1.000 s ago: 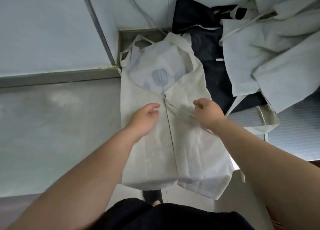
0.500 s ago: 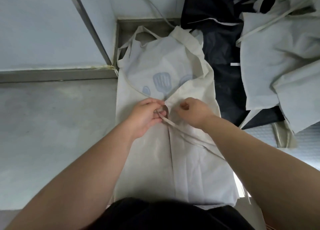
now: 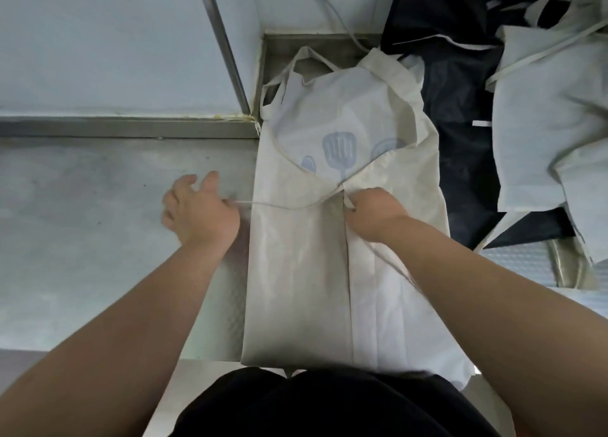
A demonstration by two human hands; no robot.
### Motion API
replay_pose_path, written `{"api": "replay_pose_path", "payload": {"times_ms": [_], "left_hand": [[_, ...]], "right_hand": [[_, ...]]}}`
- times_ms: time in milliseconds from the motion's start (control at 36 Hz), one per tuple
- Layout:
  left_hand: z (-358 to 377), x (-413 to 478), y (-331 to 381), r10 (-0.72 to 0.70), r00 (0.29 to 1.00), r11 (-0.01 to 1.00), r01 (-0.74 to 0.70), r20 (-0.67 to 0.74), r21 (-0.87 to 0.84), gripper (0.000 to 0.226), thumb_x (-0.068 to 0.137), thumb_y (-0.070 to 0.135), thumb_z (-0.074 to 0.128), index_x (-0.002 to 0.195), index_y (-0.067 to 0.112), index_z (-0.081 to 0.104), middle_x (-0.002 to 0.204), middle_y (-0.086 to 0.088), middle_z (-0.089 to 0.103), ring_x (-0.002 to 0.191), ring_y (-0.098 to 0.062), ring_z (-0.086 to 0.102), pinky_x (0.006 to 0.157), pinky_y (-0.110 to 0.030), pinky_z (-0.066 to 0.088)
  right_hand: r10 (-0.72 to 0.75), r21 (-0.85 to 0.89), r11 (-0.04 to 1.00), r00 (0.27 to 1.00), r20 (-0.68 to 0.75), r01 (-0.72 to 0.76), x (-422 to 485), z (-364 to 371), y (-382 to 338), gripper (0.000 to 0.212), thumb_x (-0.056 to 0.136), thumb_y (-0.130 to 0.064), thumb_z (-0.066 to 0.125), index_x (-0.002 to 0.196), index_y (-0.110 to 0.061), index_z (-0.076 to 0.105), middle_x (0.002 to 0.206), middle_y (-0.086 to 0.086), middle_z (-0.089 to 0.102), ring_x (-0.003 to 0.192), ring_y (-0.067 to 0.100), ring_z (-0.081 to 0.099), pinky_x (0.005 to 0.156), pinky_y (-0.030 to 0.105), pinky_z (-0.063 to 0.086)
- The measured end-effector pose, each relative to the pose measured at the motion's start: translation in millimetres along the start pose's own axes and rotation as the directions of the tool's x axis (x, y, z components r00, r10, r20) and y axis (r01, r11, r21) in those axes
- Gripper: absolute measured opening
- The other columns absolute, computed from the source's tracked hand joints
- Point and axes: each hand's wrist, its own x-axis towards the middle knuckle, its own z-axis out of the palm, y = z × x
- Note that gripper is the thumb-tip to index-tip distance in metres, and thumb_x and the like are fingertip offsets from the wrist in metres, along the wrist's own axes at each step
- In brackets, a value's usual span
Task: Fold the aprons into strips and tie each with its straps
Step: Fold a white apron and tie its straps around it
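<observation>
The left hand's (image 3: 200, 216) thumb and forefinger are pinching a strap (image 3: 283, 205), the other fingers (image 3: 184, 185) splaying loosely. Half a second ago this hand was at the centre seam; now it is drawing the strap taut leftward, off the cloth and over bare worktop (image 3: 98, 223). The right hand (image 3: 375, 216) is staying curled on the seam, gripping the fold; whether it also traps the second strap is unclear. The apron (image 3: 296, 272) is lying folded into a strip, hem at the worktop's near edge, so tying is probably starting. Other aprons (image 3: 543, 124) are waiting at the far right corner.
</observation>
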Motion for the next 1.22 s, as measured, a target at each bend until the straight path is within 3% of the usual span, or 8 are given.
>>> {"api": "replay_pose_path", "payload": {"times_ms": [139, 278, 472, 611, 694, 861, 1000, 1222], "left_hand": [[17, -24, 34, 0.466, 0.866, 0.881, -0.437, 0.179, -0.181, 0.045, 0.09, 0.011, 0.05, 0.133, 0.023, 0.054, 0.142, -0.007, 0.038, 0.127, -0.026, 0.039, 0.104, -0.031, 0.033], [44, -41, 54, 0.509, 0.738, 0.849, -0.516, 0.443, -0.115, 0.048, 0.095, 0.018, 0.043, 0.142, 0.021, 0.04, 0.154, -0.009, 0.021, 0.138, -0.026, 0.028, 0.11, -0.033, 0.029], [47, -31, 46, 0.456, 0.809, 0.852, -0.518, 0.371, 0.081, 0.048, 0.095, 0.023, 0.039, 0.14, 0.008, 0.036, 0.15, -0.012, 0.025, 0.137, -0.03, 0.024, 0.112, -0.031, 0.02], [45, -33, 43, 0.301, 0.819, 0.908, -0.402, 0.489, 0.115, 0.062, 0.101, 0.031, 0.029, 0.15, 0.003, 0.004, 0.158, -0.011, -0.01, 0.145, -0.028, -0.01, 0.117, -0.034, 0.004], [42, -32, 44, 0.261, 0.839, 0.937, -0.338, 0.477, 0.083, 0.064, 0.101, 0.035, 0.028, 0.149, 0.001, 0.003, 0.158, -0.014, -0.011, 0.145, -0.028, -0.012, 0.117, -0.034, 0.001], [21, -14, 57, 0.21, 0.951, 0.978, -0.201, 0.229, -0.062, 0.056, 0.098, 0.031, 0.042, 0.147, 0.009, 0.027, 0.154, -0.017, 0.018, 0.14, -0.033, 0.017, 0.111, -0.037, 0.02], [11, 11, 71, 0.206, 0.957, 0.967, -0.167, 0.205, -0.19, 0.054, 0.095, 0.024, 0.048, 0.144, 0.01, 0.033, 0.147, -0.014, 0.029, 0.133, -0.032, 0.03, 0.107, -0.036, 0.027], [8, 13, 107, 0.423, 0.871, 0.885, -0.337, 0.25, -0.321, 0.053, 0.095, 0.022, 0.05, 0.145, 0.019, 0.034, 0.147, -0.006, 0.03, 0.132, -0.021, 0.036, 0.106, -0.029, 0.029]], "right_hand": [[-0.044, 0.309, 0.95, 0.999, -0.021, 0.048, -11, -20, 16, 0.026, 0.094, -0.023, 0.047, 0.074, -0.006, 0.052, 0.076, 0.008, 0.054, 0.068, 0.021, 0.046, 0.053, 0.025, 0.035], [-0.062, 0.358, 0.93, 0.996, -0.071, 0.084, -20, -41, 38, 0.026, 0.096, -0.025, 0.05, 0.077, -0.008, 0.055, 0.091, 0.011, 0.061, 0.061, 0.015, 0.047, 0.055, 0.025, 0.039], [0.055, 0.017, 0.998, 0.974, -0.221, -0.052, -13, -61, 72, 0.019, 0.098, -0.023, 0.045, 0.098, -0.012, 0.06, 0.101, 0.009, 0.06, 0.091, 0.027, 0.055, 0.076, 0.032, 0.045], [0.104, -0.215, 0.945, 0.846, -0.523, -0.248, -18, -60, 92, 0.035, 0.092, -0.009, 0.041, 0.124, -0.014, 0.053, 0.127, 0.014, 0.05, 0.118, 0.035, 0.041, 0.099, 0.039, 0.026], [0.208, -0.168, 0.927, 0.833, -0.512, -0.334, -20, -53, 90, 0.051, 0.087, -0.01, 0.044, 0.137, -0.02, 0.041, 0.147, 0.013, 0.028, 0.13, 0.035, 0.026, 0.113, 0.044, 0.011], [0.111, 0.168, 0.985, 0.856, -0.504, -0.03, -9, -59, 62, 0.05, 0.094, -0.018, 0.045, 0.142, -0.013, 0.034, 0.139, 0.014, 0.04, 0.123, 0.034, 0.041, 0.098, 0.041, 0.034], [0.248, 0.485, 0.874, 0.885, -0.394, -0.029, 14, -81, 58, 0.052, 0.098, -0.021, 0.042, 0.147, -0.013, 0.027, 0.146, 0.012, 0.035, 0.127, 0.029, 0.042, 0.087, 0.028, 0.034], [0.226, 0.531, 0.847, 0.927, -0.301, -0.034, 25, -100, 67, 0.047, 0.097, -0.006, 0.035, 0.144, -0.015, 0.035, 0.139, 0.012, 0.047, 0.125, 0.027, 0.046, 0.094, 0.024, 0.035]]}}
